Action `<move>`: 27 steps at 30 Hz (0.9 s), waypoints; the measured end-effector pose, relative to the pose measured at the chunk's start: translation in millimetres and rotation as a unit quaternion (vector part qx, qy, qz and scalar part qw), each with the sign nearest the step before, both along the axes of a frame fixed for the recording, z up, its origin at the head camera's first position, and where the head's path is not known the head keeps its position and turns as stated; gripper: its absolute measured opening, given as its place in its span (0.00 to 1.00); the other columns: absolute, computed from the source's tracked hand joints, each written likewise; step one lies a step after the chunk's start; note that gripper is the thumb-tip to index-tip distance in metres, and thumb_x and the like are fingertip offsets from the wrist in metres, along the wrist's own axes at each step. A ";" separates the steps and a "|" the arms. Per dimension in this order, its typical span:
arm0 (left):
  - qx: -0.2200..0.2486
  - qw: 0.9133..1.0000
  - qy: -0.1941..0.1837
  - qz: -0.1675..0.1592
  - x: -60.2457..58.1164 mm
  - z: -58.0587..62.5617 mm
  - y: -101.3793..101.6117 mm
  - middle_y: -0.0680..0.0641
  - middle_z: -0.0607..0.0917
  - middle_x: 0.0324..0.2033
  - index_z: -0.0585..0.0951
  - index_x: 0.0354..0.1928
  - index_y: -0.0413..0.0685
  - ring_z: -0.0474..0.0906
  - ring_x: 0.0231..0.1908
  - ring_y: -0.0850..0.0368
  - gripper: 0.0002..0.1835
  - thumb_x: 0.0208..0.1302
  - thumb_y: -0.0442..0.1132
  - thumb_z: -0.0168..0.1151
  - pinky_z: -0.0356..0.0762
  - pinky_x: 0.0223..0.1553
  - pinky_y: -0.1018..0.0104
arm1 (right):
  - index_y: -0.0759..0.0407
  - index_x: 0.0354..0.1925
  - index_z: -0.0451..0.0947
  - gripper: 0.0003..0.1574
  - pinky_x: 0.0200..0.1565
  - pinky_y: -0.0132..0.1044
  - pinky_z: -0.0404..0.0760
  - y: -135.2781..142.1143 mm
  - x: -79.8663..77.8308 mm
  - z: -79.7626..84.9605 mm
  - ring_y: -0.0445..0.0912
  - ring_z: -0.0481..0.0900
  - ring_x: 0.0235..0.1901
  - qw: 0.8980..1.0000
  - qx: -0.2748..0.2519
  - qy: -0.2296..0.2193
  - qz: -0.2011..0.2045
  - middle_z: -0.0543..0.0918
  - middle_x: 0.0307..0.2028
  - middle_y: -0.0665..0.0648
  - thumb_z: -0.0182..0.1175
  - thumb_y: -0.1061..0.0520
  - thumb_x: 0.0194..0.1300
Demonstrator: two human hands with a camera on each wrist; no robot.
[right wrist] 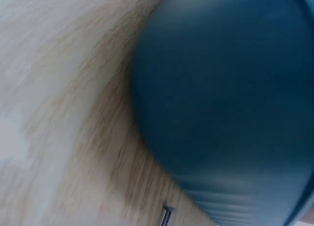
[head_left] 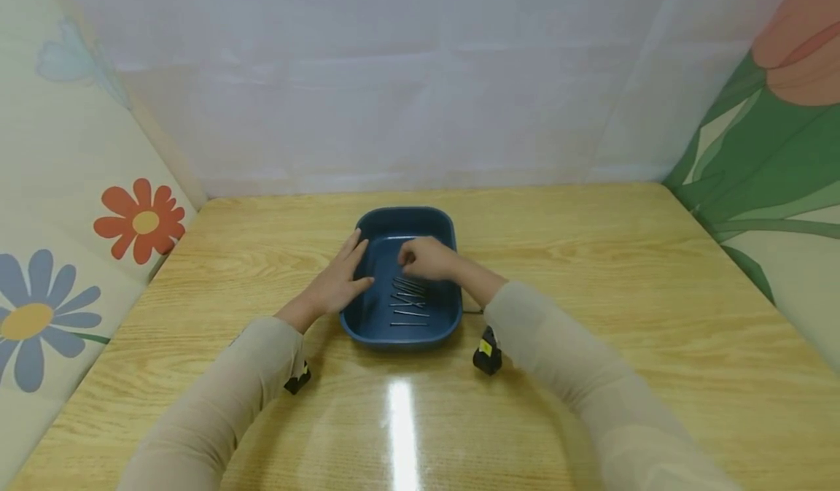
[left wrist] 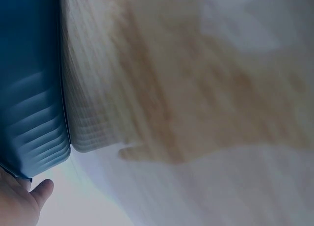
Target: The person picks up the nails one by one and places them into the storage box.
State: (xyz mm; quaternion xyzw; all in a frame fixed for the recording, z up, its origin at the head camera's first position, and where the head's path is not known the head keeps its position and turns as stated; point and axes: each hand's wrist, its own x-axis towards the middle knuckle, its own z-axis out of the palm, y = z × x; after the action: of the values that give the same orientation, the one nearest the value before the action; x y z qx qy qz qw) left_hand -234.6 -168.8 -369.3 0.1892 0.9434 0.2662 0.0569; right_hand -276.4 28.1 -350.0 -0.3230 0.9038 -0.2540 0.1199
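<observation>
Left grip [head_left: 335, 283] spread, touching blue tray [head_left: 377, 310] — right grip [head_left: 429, 259] curled near nails [head_left: 409, 303] — any hold unclear

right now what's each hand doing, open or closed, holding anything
Left hand: open, fingers spread at the blue tray's left rim.
Right hand: closed, fingers curled over the tray; whether it holds anything cannot be told.

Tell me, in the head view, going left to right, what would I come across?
Blue flower, red flower, black camera at the left wrist, blue tray, loose nail, pink tulip.
</observation>
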 end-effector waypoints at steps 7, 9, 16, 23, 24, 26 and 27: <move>0.001 1.000 0.004 0.000 0.1 -1.3 0.6 0.45 0.35 0.65 0.45 0.65 0.38 0.33 0.63 0.50 0.36 0.60 0.43 0.48 0.42 0.59 0.52 | 0.65 0.36 0.77 0.10 0.36 0.32 0.73 8.4 6.9 2.5 0.44 0.74 0.34 0.999 -0.037 -0.027 -0.001 0.78 0.32 0.55 0.55 0.63 0.54; 0.002 1.000 0.004 0.000 0.0 -1.5 0.7 0.45 0.35 0.65 0.45 0.65 0.38 0.33 0.63 0.50 0.36 0.60 0.43 0.49 0.42 0.59 0.52 | 0.65 0.37 0.77 0.10 0.34 0.32 0.73 10.8 9.4 3.8 0.44 0.74 0.33 0.998 -0.048 -0.036 -0.004 0.78 0.32 0.54 0.55 0.62 0.55; 0.004 1.000 0.005 0.001 0.0 -1.7 0.7 0.45 0.35 0.65 0.45 0.65 0.38 0.33 0.63 0.50 0.36 0.60 0.43 0.49 0.42 0.59 0.52 | 0.67 0.37 0.76 0.10 0.31 0.32 0.74 19.2 19.7 9.3 0.44 0.75 0.31 0.992 -0.106 -0.068 -0.006 0.78 0.33 0.55 0.54 0.63 0.56; 0.005 1.000 0.004 0.004 -0.5 -1.8 0.7 0.46 0.35 0.65 0.45 0.65 0.38 0.33 0.63 0.51 0.37 0.60 0.43 0.49 0.43 0.59 0.52 | 0.68 0.39 0.74 0.11 0.31 0.33 0.75 27.4 27.3 12.8 0.50 0.76 0.33 0.985 -0.143 -0.100 -0.010 0.77 0.35 0.58 0.53 0.63 0.58; 0.005 1.000 0.004 0.005 -0.5 -1.5 0.7 0.46 0.35 0.65 0.45 0.65 0.38 0.33 0.63 0.51 0.37 0.60 0.43 0.49 0.43 0.59 0.52 | 0.69 0.40 0.74 0.12 0.31 0.34 0.75 28.9 27.9 12.4 0.51 0.76 0.33 0.983 -0.148 -0.104 -0.012 0.77 0.35 0.59 0.53 0.63 0.58; 0.005 1.000 0.004 0.005 -0.5 -1.4 0.8 0.46 0.35 0.65 0.45 0.65 0.38 0.33 0.63 0.51 0.37 0.60 0.42 0.49 0.43 0.59 0.52 | 0.70 0.40 0.73 0.12 0.33 0.37 0.75 32.1 28.7 11.1 0.53 0.75 0.34 0.980 -0.161 -0.117 -0.012 0.77 0.36 0.62 0.52 0.63 0.58; 0.005 1.000 0.004 0.005 -0.5 -1.3 1.0 0.46 0.35 0.65 0.45 0.65 0.38 0.33 0.63 0.51 0.37 0.59 0.42 0.49 0.43 0.58 0.52 | 0.70 0.41 0.73 0.13 0.33 0.38 0.75 33.8 28.9 10.1 0.54 0.75 0.34 0.978 -0.167 -0.121 -0.013 0.77 0.37 0.63 0.52 0.63 0.59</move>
State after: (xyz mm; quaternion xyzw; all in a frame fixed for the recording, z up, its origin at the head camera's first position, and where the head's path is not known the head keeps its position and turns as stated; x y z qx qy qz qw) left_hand -235.1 -167.8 -370.6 0.1855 0.9434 0.2701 0.0510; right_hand -247.5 61.9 -339.9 -0.2938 0.8316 -0.4399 0.1691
